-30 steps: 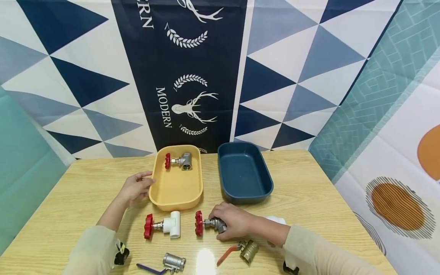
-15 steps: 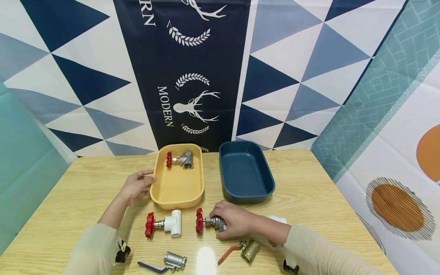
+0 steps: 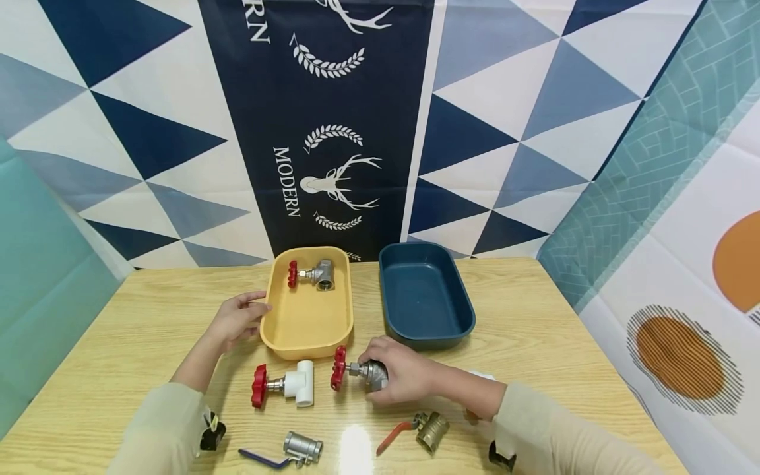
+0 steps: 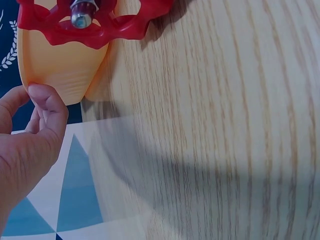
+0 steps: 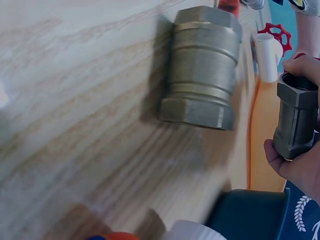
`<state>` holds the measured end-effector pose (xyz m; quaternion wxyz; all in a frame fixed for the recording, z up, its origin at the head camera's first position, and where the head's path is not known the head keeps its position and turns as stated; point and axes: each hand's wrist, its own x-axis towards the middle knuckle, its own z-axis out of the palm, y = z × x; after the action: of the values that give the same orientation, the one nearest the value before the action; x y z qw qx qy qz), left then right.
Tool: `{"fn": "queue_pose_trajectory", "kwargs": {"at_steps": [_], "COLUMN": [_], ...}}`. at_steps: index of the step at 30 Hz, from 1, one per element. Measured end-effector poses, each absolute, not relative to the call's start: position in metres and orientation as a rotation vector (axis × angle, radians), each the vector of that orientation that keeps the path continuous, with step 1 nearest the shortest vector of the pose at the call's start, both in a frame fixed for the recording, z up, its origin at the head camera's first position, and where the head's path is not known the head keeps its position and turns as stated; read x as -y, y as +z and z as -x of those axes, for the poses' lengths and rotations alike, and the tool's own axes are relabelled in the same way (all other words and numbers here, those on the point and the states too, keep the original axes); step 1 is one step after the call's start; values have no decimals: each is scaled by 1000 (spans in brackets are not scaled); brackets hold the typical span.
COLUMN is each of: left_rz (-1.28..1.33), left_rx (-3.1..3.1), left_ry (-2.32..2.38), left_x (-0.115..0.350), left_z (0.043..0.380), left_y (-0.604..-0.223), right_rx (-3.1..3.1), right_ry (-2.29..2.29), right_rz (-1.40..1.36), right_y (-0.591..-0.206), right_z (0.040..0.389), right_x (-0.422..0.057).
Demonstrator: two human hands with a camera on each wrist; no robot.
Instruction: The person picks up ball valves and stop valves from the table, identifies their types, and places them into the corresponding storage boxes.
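My right hand (image 3: 404, 371) grips the metal body of a gate valve (image 3: 374, 374) with a red handwheel pointing left, just in front of the blue bin. In the right wrist view its thumb and fingers hold the two ends of the grey valve body (image 5: 297, 120). My left hand (image 3: 234, 322) pinches the left rim of a yellow bin (image 3: 305, 326), thumb over the edge. Inside that bin, near the back, lies another metal gate valve (image 3: 322, 274) with a red wheel. A white plastic valve (image 3: 298, 384) with a red handwheel lies in front of the yellow bin.
A dark blue bin (image 3: 424, 297) stands right of the yellow one. Nearer the front lie a brass ball valve (image 3: 432, 432) with an orange-red lever and a silver ball valve (image 3: 304, 446) with a blue lever. A white object (image 3: 482, 375) is partly hidden behind the right forearm.
My right hand has moved slightly up and left with the gate valve, whose handwheel now tilts. The left hand stays at the yellow bin's rim.
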<state>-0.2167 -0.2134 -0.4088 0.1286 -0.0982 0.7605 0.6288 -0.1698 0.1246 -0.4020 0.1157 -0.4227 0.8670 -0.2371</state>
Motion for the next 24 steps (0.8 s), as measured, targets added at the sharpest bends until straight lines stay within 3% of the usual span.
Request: {"fn": "queue_pose_trajectory", "kwargs": {"at_steps": [24], "left_rz": [293], "left_rx": [-2207], "left_ry": [1846], "left_x": [213], "left_z": [216], "left_y": [-410], "right_rx": [-2559], "right_ry": [-806], "right_rz": [1266], "right_y": [-372], "right_z": [175], "right_x": [-115]}}
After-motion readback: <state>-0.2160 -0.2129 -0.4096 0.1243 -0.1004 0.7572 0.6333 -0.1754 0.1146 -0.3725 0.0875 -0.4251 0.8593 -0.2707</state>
